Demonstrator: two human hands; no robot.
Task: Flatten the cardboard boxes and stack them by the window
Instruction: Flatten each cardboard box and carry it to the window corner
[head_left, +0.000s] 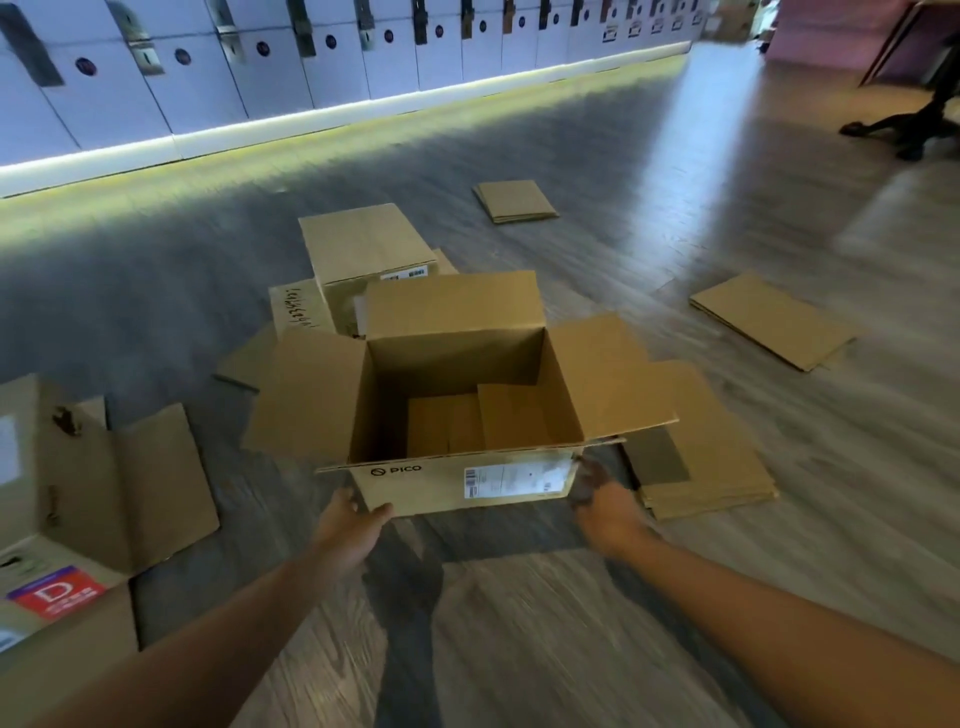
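An open cardboard box (467, 483) marked PICO stands upright on the wooden floor in front of me, all its top flaps spread outward. My left hand (348, 530) grips the near flap at its lower left corner. My right hand (605, 506) is at the flap's lower right corner, blurred, fingers touching the edge. Flattened cardboard (722, 467) lies stacked right of the box. Two more flat pieces lie farther off, one at the right (774, 319) and one at the back (514, 200).
A second standing box (363, 244) rests behind the PICO box on flat cardboard. An open box with a red label (67, 519) sits at my left. White lockers (311, 62) line the far wall. A chair base (909, 130) stands at the far right.
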